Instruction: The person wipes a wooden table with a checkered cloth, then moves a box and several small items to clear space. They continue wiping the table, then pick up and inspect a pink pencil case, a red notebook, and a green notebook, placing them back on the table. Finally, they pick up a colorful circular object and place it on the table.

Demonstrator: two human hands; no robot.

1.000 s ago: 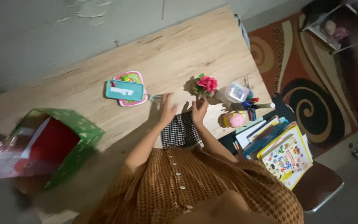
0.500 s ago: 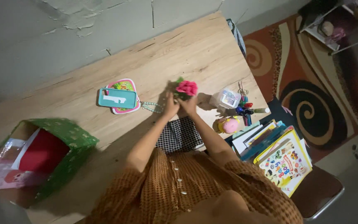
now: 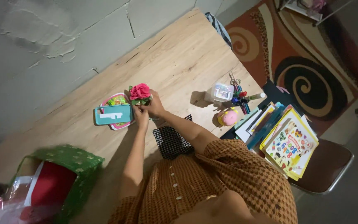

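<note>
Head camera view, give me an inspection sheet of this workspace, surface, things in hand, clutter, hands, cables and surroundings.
Surface: light wooden table against a grey wall, dimly lit.
Things in hand: pink artificial flower with green leaves, held over the table beside a teal phone.
Clutter: checked cloth, clear container, pens, pink round toy, stack of books, green gift bag.
Hands: left hand and right hand both closed around the flower's base.
Cables: nothing seen.
Surroundings: patterned rug, brown chair seat.
</note>
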